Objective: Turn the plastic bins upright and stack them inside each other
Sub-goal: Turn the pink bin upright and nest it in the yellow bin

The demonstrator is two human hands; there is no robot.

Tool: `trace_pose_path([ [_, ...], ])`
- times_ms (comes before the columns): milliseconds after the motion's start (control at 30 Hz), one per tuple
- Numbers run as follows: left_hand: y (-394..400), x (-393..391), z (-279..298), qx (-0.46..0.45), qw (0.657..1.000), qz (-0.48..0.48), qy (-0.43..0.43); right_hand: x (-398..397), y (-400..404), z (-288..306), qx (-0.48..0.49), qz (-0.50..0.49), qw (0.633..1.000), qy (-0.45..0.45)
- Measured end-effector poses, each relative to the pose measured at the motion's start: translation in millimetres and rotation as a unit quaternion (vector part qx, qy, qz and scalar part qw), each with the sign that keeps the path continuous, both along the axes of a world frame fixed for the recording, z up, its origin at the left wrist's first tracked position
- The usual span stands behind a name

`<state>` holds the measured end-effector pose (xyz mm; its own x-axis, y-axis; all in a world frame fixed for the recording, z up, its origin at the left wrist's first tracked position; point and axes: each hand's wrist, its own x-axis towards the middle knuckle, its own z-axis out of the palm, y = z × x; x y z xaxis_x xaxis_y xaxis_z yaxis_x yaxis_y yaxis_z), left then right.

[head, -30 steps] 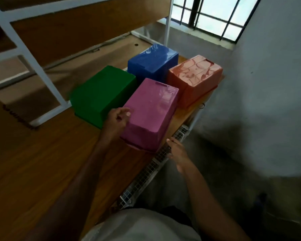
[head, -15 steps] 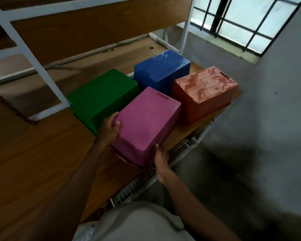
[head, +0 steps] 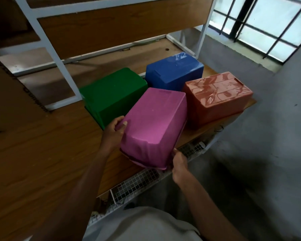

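While it sits bottom-up at the near edge of the wooden table point(head: 42, 153), the pink bin point(head: 153, 126) shows a flat matte base, tapering sides and a darker rim at its near end, which looks raised off the wood. The left hand point(head: 112, 134) grips its near left corner, thumb on the base. The right hand point(head: 179, 164) holds the near right corner at the rim, fingers curled under. Beside it lie three more upside-down bins: green point(head: 113, 94) to the left, blue point(head: 174, 73) behind, glossy orange point(head: 217, 96) to the right
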<state>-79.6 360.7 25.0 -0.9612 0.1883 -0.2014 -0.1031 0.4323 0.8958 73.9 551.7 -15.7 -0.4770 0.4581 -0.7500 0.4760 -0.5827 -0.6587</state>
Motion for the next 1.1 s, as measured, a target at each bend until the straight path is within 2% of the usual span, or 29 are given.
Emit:
trace_pose_path([
  [100, 0, 10, -5, 0.031, 0.998, 0.048, -0.013, 8, 20, 18, 0.045, -0.015, 0.998, 0.043],
  [233, 5, 36, -15, 0.101, 0.985, 0.072, -0.118, 7, 42, 47, 0.096, -0.013, 0.991, 0.092],
  [367, 14, 67, -29, 0.138, 0.971, 0.044, -0.192, 1, 58, 85, 0.121, 0.023, 0.981, 0.148],
  [533, 20, 85, -27, 0.142, 0.963, 0.024, -0.229, -9, 50, 116, 0.191, 0.094, 0.961, 0.176],
  [600, 16, 83, -27, 0.128, 0.970, 0.028, -0.206, -14, 42, 118, 0.235, 0.123, 0.947, 0.182],
  [700, 12, 78, -11, 0.108, 0.987, 0.040, -0.115, -18, 29, 125, 0.310, 0.179, 0.917, 0.176],
  [833, 14, 66, 17, 0.118, 0.992, 0.048, -0.010, -20, 10, 128, 0.404, 0.263, 0.864, 0.145],
  [967, 21, 60, 23, 0.103, 0.995, 0.011, 0.013, -24, -27, 113, 0.383, 0.352, 0.843, 0.136],
  [1100, 14, 61, 19, 0.107, 0.993, 0.055, -0.001, -28, -60, 91, 0.398, 0.388, 0.816, 0.157],
])
